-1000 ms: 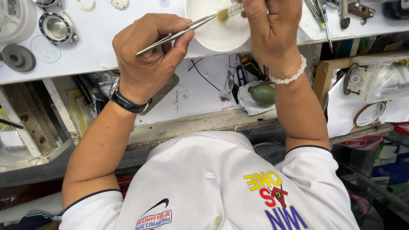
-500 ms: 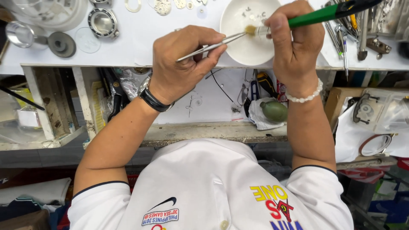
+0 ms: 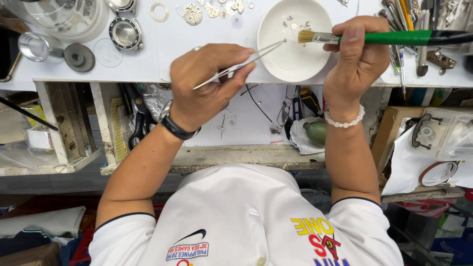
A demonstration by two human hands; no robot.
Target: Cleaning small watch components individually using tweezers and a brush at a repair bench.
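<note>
Watch parts being brushed over a white bowl

Nearest, the left hand (image 3: 209, 83) pinched fine metal tweezers (image 3: 240, 65), their tips reaching over the rim of the white bowl (image 3: 276, 59). The right hand (image 3: 357, 61) gripped a green-handled brush (image 3: 379, 37), bristles over the bowl's tiny metal parts (image 3: 294, 23). Farther left on the white bench (image 3: 148, 64) lay a watch case (image 3: 126, 32) and 1 gear plate (image 3: 192, 14).

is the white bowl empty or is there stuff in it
Not empty: the white bowl holds a few tiny metal parts near its far rim.
</note>
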